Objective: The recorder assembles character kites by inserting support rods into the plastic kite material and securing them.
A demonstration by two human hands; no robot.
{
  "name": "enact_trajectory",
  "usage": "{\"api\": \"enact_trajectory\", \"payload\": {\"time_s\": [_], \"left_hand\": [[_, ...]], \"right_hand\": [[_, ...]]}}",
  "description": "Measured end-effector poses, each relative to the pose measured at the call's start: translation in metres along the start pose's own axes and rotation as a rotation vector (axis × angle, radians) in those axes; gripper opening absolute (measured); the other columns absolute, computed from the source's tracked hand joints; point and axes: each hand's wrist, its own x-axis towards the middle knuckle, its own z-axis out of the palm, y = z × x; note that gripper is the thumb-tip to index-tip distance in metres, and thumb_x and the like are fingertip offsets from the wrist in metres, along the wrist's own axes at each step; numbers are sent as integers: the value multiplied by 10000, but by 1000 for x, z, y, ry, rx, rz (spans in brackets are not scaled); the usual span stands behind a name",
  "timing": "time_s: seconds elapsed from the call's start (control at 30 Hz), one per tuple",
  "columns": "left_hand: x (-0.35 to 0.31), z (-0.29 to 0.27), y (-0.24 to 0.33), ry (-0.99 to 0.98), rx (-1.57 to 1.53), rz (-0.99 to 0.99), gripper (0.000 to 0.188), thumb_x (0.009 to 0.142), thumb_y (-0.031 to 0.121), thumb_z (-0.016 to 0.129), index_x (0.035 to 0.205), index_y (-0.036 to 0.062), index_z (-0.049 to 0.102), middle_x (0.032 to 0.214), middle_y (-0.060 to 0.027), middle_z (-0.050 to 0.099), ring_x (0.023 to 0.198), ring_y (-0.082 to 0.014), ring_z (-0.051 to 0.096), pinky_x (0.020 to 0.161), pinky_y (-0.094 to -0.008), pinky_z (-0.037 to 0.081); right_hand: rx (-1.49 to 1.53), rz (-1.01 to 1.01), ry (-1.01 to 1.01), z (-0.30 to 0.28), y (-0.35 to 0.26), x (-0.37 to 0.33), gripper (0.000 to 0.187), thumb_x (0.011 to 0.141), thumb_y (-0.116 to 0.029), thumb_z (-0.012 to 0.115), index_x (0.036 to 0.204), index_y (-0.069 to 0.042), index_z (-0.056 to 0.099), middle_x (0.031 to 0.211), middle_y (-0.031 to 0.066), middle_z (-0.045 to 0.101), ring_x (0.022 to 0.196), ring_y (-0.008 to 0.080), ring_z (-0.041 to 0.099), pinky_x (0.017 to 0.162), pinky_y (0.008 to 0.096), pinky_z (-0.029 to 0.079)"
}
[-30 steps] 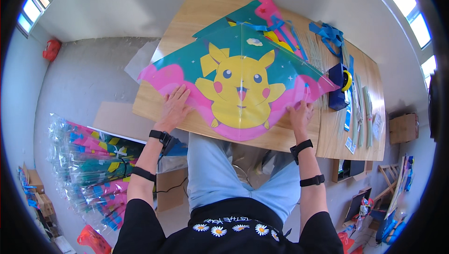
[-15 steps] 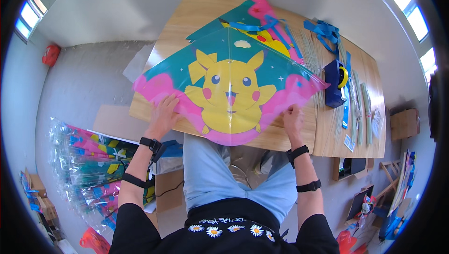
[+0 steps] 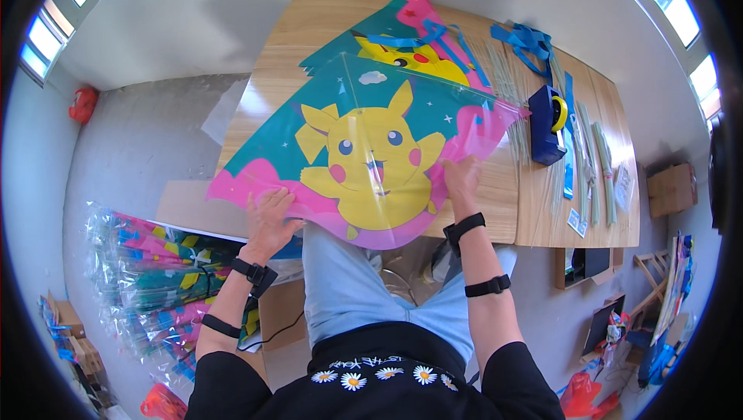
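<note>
A thin plastic kite in green and pink, printed with a yellow cartoon figure, lies before me with its lower edge over my lap. My left hand rests on the pink lower-left edge, fingers outstretched and thumb apart. At the lower-right edge my right hand has its fingers closed on the kite sheet, which bulges slightly there. A second kite of the same print lies farther back, partly covered by the first. Blue ribbon lies over it.
On the table, a dark blue tape dispenser stands to the right, near bundles of thin rods and more blue ribbon. Plastic-wrapped kites are piled at lower left. A cardboard box stands far right.
My right hand has moved up and left along the kite's edge. The kite has shifted slightly left, its right part now bent upward. My left hand's fingers are spread on the edge.
</note>
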Motion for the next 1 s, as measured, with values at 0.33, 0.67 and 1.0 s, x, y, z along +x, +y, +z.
{"api": "enact_trajectory", "payload": {"time_s": [0.33, 0.67, 1.0], "left_hand": [[14, -10, -4, -82, -44, -7, 573, 775, 330, 764, 1266, 82, 606, 1309, -122, 597, 1285, -312, 496, 1123, -628, 178], [43, -13, 0, -178, 9, 33, 656, 775, 380, 759, 1331, 102, 550, 1474, -119, 458, 1369, -319, 401, 1103, -687, 178], [38, -13, 39, -361, 43, 236, 650, 750, 332, 766, 1327, 139, 537, 1324, -92, 547, 1339, -291, 424, 1063, -751, 171]], "right_hand": [[-181, -74, 80, -24, 0, 21, 597, 700, -323, 836, 1142, -29, 563, 1128, 233, 594, 991, 396, 631, 847, 473, 523], [-209, 64, 56, 13, 13, 77, 457, 690, -238, 806, 1018, 23, 624, 1032, 249, 648, 915, 418, 653, 818, 481, 531], [-81, -775, 369, -70, -133, 100, 80, 823, -163, 609, 866, -102, 638, 818, 161, 673, 786, 383, 641, 659, 490, 469]]}}
